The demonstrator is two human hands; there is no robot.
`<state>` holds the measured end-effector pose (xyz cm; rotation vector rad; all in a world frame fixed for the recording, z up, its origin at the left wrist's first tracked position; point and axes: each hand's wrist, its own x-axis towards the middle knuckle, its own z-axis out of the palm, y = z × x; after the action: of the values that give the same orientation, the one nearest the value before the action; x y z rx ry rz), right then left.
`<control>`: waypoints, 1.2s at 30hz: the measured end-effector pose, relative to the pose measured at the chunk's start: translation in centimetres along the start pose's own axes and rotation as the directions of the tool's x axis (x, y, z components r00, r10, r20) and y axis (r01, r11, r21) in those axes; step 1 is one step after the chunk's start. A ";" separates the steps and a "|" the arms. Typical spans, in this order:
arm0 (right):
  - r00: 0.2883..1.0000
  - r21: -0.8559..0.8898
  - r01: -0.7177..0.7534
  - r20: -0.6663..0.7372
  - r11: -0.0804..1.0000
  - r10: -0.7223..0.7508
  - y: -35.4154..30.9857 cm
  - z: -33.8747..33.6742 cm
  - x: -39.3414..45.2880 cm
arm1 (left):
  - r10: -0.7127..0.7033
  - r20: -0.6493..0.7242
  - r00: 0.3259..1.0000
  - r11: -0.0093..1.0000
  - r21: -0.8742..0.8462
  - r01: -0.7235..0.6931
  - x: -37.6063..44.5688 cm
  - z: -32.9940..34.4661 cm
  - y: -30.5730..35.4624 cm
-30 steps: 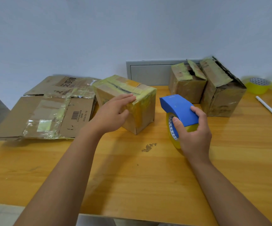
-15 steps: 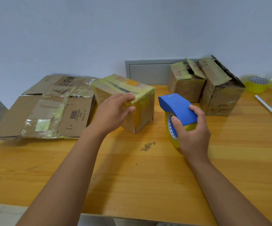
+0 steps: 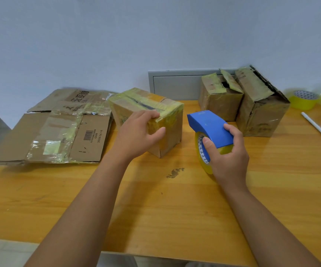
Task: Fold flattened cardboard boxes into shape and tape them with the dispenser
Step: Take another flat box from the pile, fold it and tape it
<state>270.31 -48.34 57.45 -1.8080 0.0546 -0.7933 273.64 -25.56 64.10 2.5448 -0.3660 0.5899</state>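
Cardboard is what I see most of from this head view. At centre, a little toward eleven o'clock, a folded box [image 3: 146, 120] stands on the wooden table [image 3: 155, 209], its top seam and near corner wrapped in yellowish tape. My left hand [image 3: 136, 135] rests on that near corner: the fingers curl over the top edge and the thumb presses the side face, so the hand grips the box. At about two o'clock from it, my right hand [image 3: 227, 155] holds the tape dispenser [image 3: 209, 130], a blue hood over a roll of yellow tape. The fingers wrap over the back of the hood and the thumb lies on the roll's side, so it is clasped firmly. The dispenser sits just beside the box, apart from it, its lower edge near the table; whether it touches the table, I cannot tell.

At nine o'clock lie flattened boxes [image 3: 59, 135], stacked and overlapping, patched with glossy tape and bearing a barcode label. At one o'clock two more folded boxes stand side by side and touching: a small box [image 3: 219, 101] with its top flaps partly raised and a taller box [image 3: 261, 110] with one flap tilted up. Behind them a grey panel [image 3: 175, 85] is set in the wall. At two o'clock, near the table's far edge, sits a spare tape roll [image 3: 303, 100], and just beside it a white pen [image 3: 316, 126] lies at a slant.
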 end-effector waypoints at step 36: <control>1.000 0.002 0.002 0.009 1.000 -0.002 0.0 0.0 0.1 | 0.030 -0.031 0.999 0.996 -0.082 -0.033 1.2 1.0 -0.8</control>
<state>270.38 -48.42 57.52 -1.8097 0.0462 -0.7860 275.30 -25.62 63.55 2.4530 -0.4122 0.6113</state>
